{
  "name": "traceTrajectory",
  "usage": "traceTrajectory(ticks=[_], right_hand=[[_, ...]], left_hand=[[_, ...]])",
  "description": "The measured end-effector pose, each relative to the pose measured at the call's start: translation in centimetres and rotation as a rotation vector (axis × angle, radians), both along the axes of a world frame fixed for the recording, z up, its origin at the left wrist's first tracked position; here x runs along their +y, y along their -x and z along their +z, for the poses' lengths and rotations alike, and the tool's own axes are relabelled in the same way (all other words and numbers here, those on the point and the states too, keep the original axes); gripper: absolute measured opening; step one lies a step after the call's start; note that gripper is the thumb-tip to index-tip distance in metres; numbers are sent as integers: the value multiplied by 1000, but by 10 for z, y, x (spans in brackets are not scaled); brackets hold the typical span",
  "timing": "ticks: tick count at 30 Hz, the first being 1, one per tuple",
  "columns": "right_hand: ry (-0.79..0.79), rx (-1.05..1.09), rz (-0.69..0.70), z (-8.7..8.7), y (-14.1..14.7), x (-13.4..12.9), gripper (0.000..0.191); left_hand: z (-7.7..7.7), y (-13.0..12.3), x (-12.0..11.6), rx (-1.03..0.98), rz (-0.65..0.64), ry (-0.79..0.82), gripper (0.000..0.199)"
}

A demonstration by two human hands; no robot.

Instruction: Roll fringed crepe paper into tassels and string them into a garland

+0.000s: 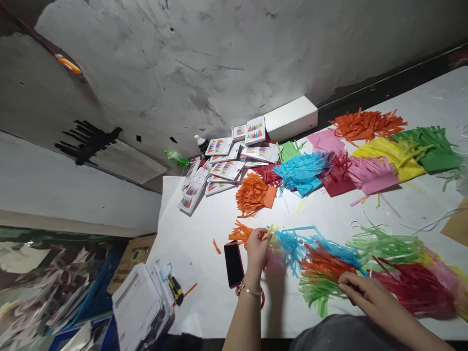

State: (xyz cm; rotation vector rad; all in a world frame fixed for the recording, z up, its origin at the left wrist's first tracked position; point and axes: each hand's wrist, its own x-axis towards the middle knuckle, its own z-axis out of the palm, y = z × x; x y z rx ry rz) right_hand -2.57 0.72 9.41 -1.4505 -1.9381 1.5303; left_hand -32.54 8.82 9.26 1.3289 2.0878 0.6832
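Note:
My left hand [258,251] is closed in a pinch on a yellow tissue-paper strip [268,231], above the white table. Just beside it lie an orange tissue tassel [239,233] and a blue tissue tassel [292,248]. My right hand [360,292] has its fingers drawn together at the near edge of an orange-red tissue tassel [323,263]; what they hold, if anything, is hidden. Under that tassel spreads a light green tassel [316,295]. To the right lie a dark red tassel [413,285] and another light green tassel [389,243].
A black phone [233,264] lies by my left wrist, with red scissor handles [262,298] partly hidden. Fringed tissue bundles, one blue [303,173], line the back. Printed packets [226,169] are heaped by a white box [292,118]. A yellow-black cutter [176,291] sits left.

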Motion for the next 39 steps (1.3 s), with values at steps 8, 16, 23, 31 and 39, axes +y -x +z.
traceTrajectory(ticks=[8, 16, 23, 31, 39], right_hand=[[-161, 157, -34, 50, 16, -1, 30], [-256, 178, -8, 84, 22, -6, 31], [-257, 153, -63, 77, 11, -16, 32], [-204, 187, -122, 85, 10, -19, 35], [-219, 172, -114, 84, 7, -18, 35]], left_hand=[[59, -54, -98, -1127, 144, 5, 41], [58, -102, -111, -1259, 165, -14, 39], [58, -109, -115, -1162, 147, -51, 37], [54, -112, -119, -1091, 117, -62, 37], [55, -115, -120, -1023, 108, -46, 39]])
